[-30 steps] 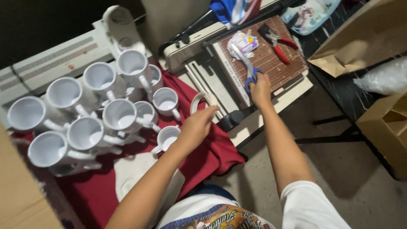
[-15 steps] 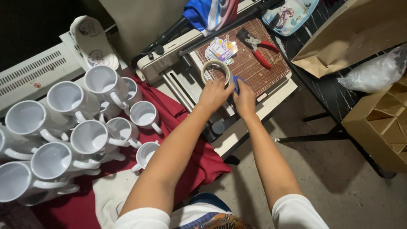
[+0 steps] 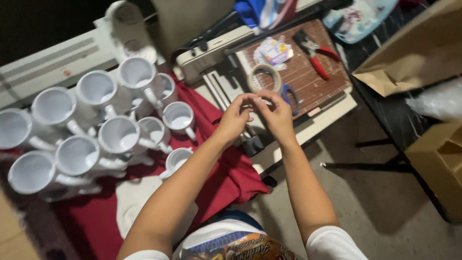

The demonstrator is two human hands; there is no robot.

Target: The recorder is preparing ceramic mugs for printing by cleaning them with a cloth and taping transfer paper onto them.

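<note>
- Both hands meet over the cutter's edge: the left hand and the right hand have their fingers pinched nearly shut on what looks like a thin strip of clear tape stretched between them; the strip itself is too fine to make out surely.
- Just beyond the fingertips, the round roll of pale translucent tape lies on the brown gridded cutting board of the paper cutter, close to the hands and seemingly joined to them by the strip.
- To my eye that tape is light, limp and sticky, quick to curl on itself, so it is best held by its ends and kept taut, while the roll is stiff and easy to take by its rim.
- Blue-handled scissors lie beside the right hand, and red-handled pliers rest farther up the board.
- To the left, white ceramic mugs are stacked on a red cloth, well apart from the hands.
- Brown cardboard boxes sit at the right.
</note>
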